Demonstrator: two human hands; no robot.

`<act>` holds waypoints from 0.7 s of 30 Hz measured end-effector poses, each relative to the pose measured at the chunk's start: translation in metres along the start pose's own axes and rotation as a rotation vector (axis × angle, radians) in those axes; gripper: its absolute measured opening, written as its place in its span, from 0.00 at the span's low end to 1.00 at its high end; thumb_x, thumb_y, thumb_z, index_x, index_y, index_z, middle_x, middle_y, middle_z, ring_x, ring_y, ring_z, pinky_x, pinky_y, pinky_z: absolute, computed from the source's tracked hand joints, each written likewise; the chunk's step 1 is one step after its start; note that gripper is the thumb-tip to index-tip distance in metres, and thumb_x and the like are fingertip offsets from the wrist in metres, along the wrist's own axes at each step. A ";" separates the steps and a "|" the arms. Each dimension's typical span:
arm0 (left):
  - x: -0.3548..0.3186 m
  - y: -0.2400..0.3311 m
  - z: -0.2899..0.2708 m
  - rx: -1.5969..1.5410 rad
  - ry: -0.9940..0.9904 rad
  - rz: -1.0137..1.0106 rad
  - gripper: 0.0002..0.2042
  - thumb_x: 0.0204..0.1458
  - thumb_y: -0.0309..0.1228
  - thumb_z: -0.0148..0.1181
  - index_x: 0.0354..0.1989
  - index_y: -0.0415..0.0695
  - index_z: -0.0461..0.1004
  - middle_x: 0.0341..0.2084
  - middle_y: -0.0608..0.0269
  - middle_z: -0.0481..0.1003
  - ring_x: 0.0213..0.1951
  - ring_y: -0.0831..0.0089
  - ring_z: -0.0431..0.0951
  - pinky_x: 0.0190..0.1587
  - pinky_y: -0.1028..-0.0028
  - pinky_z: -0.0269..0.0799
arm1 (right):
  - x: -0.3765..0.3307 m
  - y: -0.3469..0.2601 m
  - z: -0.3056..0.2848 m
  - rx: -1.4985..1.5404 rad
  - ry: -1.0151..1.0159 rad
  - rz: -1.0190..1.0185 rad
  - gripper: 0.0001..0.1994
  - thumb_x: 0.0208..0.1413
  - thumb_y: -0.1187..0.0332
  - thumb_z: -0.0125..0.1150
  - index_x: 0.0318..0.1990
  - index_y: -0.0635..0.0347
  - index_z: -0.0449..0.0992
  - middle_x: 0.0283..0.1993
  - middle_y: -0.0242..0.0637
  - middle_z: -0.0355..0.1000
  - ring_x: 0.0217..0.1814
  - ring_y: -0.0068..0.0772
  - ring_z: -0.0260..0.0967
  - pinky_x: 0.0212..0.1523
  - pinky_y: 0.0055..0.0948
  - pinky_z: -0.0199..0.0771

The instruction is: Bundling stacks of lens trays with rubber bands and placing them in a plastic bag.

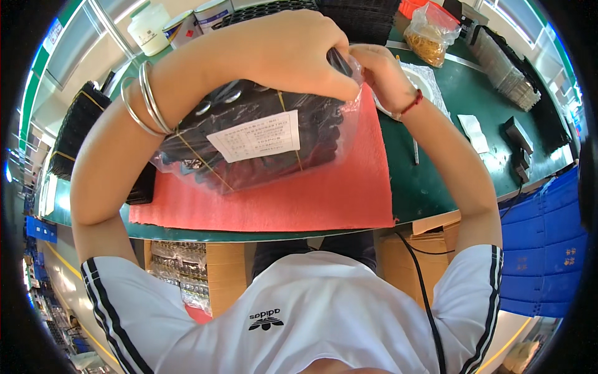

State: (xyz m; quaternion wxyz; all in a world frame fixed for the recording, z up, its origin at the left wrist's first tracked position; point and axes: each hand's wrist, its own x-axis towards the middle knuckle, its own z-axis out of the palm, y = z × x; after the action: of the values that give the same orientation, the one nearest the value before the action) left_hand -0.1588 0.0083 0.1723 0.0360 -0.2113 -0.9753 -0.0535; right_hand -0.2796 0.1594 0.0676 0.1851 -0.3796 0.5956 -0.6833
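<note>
A clear plastic bag (321, 146) holds a stack of black trays bound with yellow rubber bands. On its side facing me is a white printed label (255, 136). The bag lies tilted over a red foam mat (293, 212) on the green table. My left hand (305, 59) reaches across the top, its fingers closed on the bag near its right end. Beside it, my right hand (381, 71) has its fingers closed on the gathered plastic at that same end. The fingertips of both hands are partly hidden.
Stacked black trays (78, 128) stand at the left, more at the back. A white jar (149, 30) and cans (182, 30) sit far left. A bag of yellow rubber bands (430, 37) lies far right, near clear trays (498, 65). Blue crates (545, 243) stand right of the table.
</note>
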 end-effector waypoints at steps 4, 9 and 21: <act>0.000 -0.008 0.004 -0.037 0.123 0.143 0.28 0.42 0.43 0.63 0.50 0.38 0.68 0.43 0.49 0.71 0.48 0.58 0.71 0.52 0.67 0.65 | 0.016 0.010 -0.009 -0.182 -0.149 -0.133 0.09 0.50 0.68 0.48 0.21 0.60 0.69 0.23 0.28 0.63 0.26 0.20 0.58 0.29 0.23 0.58; 0.002 -0.007 -0.001 -0.160 0.104 0.131 0.38 0.44 0.48 0.59 0.56 0.28 0.58 0.52 0.36 0.62 0.55 0.50 0.66 0.57 0.65 0.62 | 0.016 0.003 0.007 -0.100 -0.175 -0.021 0.07 0.52 0.66 0.50 0.32 0.57 0.73 0.28 0.25 0.67 0.31 0.17 0.62 0.36 0.21 0.62; -0.054 -0.009 -0.003 0.184 0.169 -0.046 0.42 0.40 0.45 0.65 0.63 0.39 0.55 0.56 0.41 0.65 0.58 0.55 0.66 0.59 0.66 0.60 | -0.079 -0.017 -0.033 -0.484 -0.291 -0.049 0.13 0.46 0.73 0.56 0.42 0.60 0.71 0.40 0.29 0.68 0.41 0.18 0.64 0.41 0.21 0.62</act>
State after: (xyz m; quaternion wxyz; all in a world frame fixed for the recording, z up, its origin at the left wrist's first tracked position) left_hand -0.1134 -0.0227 0.1695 0.1360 -0.1796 -0.9741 0.0179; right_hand -0.2495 0.2415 0.0603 0.1559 -0.5212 0.6994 -0.4637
